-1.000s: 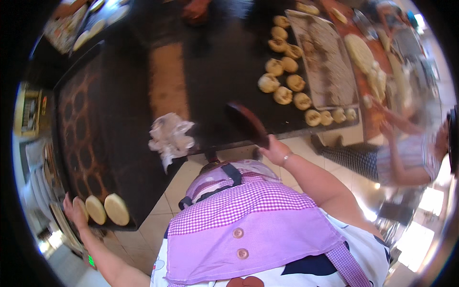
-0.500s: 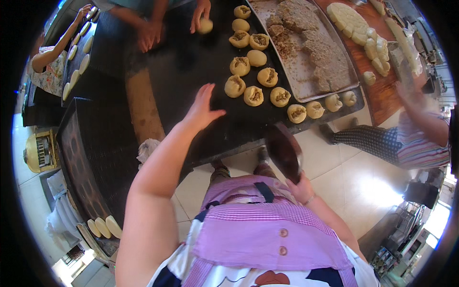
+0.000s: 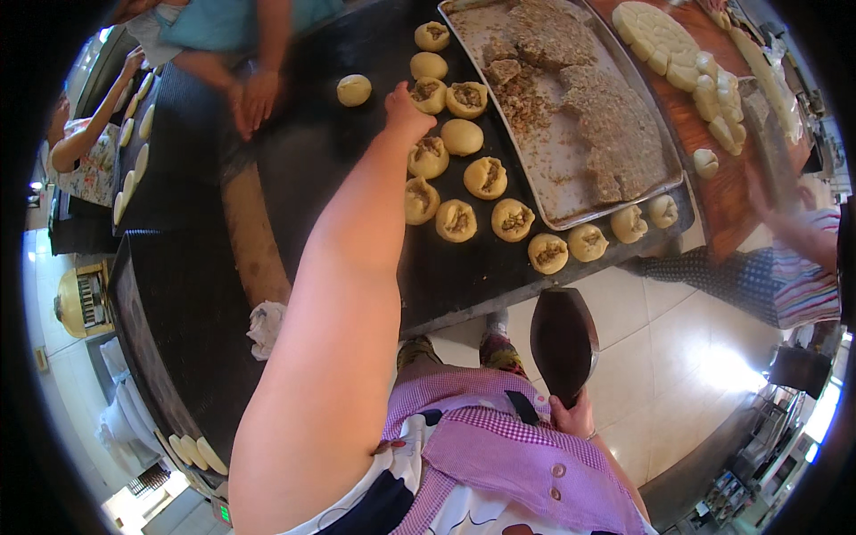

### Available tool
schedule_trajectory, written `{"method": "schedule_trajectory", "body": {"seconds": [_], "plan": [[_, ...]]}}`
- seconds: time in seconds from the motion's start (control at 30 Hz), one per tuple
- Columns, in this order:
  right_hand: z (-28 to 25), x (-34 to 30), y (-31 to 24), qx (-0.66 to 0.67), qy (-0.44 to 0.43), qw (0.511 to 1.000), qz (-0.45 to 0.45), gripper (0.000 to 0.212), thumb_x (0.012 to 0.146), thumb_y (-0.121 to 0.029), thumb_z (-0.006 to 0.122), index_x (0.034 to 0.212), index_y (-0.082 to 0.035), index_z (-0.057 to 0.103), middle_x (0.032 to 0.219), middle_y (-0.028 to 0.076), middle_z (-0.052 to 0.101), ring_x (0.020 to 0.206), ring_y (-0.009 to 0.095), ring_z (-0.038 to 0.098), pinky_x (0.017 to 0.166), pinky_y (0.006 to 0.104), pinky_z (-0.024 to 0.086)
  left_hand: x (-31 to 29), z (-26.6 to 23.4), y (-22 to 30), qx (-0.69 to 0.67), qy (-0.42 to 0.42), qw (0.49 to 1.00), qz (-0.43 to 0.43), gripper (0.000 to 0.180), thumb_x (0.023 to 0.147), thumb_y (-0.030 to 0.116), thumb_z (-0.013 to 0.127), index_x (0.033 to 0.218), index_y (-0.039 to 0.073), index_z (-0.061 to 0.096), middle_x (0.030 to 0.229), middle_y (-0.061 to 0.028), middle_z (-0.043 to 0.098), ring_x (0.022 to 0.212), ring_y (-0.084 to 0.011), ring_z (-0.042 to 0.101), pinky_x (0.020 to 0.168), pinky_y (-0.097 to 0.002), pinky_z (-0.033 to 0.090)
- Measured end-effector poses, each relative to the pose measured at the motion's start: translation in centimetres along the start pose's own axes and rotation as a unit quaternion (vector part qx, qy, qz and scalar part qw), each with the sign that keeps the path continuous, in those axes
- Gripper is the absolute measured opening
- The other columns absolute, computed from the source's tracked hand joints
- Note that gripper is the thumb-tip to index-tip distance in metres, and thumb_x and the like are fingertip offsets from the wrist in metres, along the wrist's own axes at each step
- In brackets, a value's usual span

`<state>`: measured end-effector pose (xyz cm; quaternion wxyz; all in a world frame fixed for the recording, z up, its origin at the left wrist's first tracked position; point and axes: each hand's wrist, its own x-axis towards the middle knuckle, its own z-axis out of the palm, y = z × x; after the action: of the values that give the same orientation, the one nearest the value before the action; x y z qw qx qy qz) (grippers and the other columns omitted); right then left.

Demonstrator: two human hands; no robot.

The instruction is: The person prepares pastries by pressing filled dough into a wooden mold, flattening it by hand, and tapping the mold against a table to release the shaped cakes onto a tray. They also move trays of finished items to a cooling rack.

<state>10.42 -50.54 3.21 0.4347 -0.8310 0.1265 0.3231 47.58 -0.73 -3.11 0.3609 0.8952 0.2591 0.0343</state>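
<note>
My left hand (image 3: 410, 114) reaches across the black tray (image 3: 312, 143), fingers and thumb apart, at the near left side of a filled dough ball (image 3: 430, 93). Its fingertips are partly hidden, and the dough ball still lies on the tray. Around it sit several more dough balls (image 3: 486, 177), most gaping at the top with brown crumbly filling showing. My right hand (image 3: 575, 415) is closed round the lower end of a dark, pointed oval scoop (image 3: 563, 343), held upright in front of the purple checked apron. A smooth dough ball (image 3: 354, 90) lies apart, farther left.
A metal sheet pan (image 3: 553, 209) of crumbly filling overlaps the tray's right side. Cut dough (image 3: 660, 45) lies on a wooden table (image 3: 740, 218). A co-worker's hands (image 3: 252, 100) rest at the far left; another person's blurred arm (image 3: 794, 218) is at the right. A crumpled cloth (image 3: 266, 330) lies nearer.
My left hand has moved forward to a filled dough ball. My right hand has lowered and turned the scoop upright. The co-worker's hand has left the smooth dough ball.
</note>
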Motion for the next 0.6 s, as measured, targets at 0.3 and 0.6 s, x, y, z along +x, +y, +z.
{"method": "schedule_trajectory", "body": {"seconds": [0.3, 0.6], "plan": [[1.6, 0.5, 2.8, 0.03, -0.005, 0.999, 0.038, 0.059, 0.081, -0.026, 0.075, 0.127, 0.001, 0.049, 0.108, 0.025, 0.066, 0.103, 0.04, 0.065, 0.084, 0.0426, 0.052, 3.5, 1.2, 3.4, 0.24, -0.119, 0.962, 0.049, 0.083, 0.066, 0.02, 0.083, 0.138, 0.036, 0.046, 0.145, -0.0134, 0.031, 0.125, -0.042, 0.045, 0.104, -0.0442, 0.045], [4.2, 1.6, -4.9, -0.085, -0.068, 0.993, 0.04, 0.067, 0.082, -0.042, 0.071, 0.13, -0.001, 0.047, 0.101, 0.027, 0.067, 0.097, 0.044, 0.065, 0.083, 0.0479, 0.053, -0.9, -4.0, -2.2, 0.088, 0.108, 0.983, 0.119, 0.057, 0.063, 0.019, 0.083, 0.115, 0.022, 0.061, 0.121, -0.017, 0.047, 0.11, -0.0409, 0.053, 0.095, -0.0441, 0.047]]}}
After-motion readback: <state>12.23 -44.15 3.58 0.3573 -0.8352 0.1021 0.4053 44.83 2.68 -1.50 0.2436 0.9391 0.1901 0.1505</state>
